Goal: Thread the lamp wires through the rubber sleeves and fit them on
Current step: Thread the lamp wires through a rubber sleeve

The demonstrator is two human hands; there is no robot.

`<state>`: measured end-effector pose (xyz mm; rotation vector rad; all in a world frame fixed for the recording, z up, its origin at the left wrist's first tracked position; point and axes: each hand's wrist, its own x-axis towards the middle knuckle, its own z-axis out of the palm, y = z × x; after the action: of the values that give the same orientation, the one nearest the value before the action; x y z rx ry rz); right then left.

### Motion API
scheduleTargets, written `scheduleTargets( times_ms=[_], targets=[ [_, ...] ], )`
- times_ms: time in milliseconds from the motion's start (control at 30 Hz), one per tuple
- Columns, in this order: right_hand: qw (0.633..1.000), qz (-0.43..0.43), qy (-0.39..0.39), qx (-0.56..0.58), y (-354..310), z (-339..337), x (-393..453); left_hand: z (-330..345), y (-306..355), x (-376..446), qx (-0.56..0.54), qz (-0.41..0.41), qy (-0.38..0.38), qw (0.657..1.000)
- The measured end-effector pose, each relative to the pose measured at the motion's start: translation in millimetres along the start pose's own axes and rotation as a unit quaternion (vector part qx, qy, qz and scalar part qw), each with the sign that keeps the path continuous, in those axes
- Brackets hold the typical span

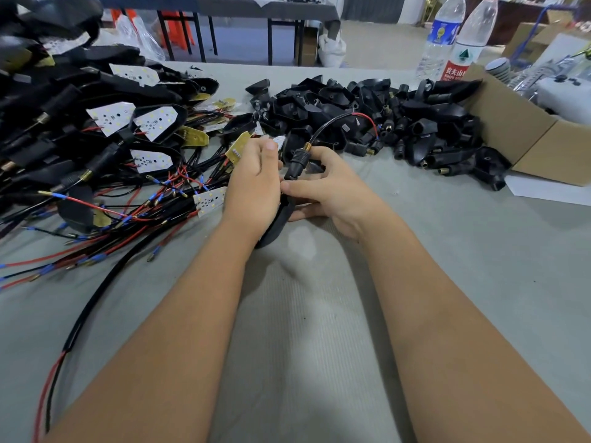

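Directly ahead of you, seen from the head camera, both of your bare forearms reach out over a grey cloth-covered table (319,362). Your left hand (254,187) is curled around a black lamp housing (276,223), whose rounded end shows below your wrist. Your right hand (323,183) pinches the black ribbed rubber sleeve (295,163) between thumb and bent fingers, just above the housing. That sleeve stands tilted between your two hands, and a brass threaded tip (308,145) pokes from its upper end. From the tip a black sheathed wire (329,123) arcs up and to the right, ending in a red strand.

To your left lies a tangled heap of wired lamp assemblies (105,145): black housings, white LED boards and red and black leads with blue crimp ends. Beyond your hands sits a pile of loose black rubber sleeves (399,119). An open cardboard box (524,135) rests at the right, touching that pile. Two clear water bottles (457,36) stand behind it, near the table's far edge.
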<state>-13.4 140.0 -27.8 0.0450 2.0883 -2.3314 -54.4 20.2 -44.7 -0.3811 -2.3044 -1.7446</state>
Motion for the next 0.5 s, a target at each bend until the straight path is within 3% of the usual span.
scheduleTargets(
  times_ms=[267,400,500],
  targets=[
    [0.991,-0.040,0.080,0.098,4.2,-3.0,4.9,-7.2,3.9,-0.6,-0.036,-0.020,-0.048,0.998],
    [0.981,-0.068,0.136,0.118,7.0,-6.6,9.9,-9.8,3.0,-2.8,0.050,0.021,-0.083,0.995],
    [0.974,-0.076,0.158,0.145,7.9,-9.9,11.8,-10.7,1.4,-1.7,0.110,0.054,-0.058,0.991]
  ],
)
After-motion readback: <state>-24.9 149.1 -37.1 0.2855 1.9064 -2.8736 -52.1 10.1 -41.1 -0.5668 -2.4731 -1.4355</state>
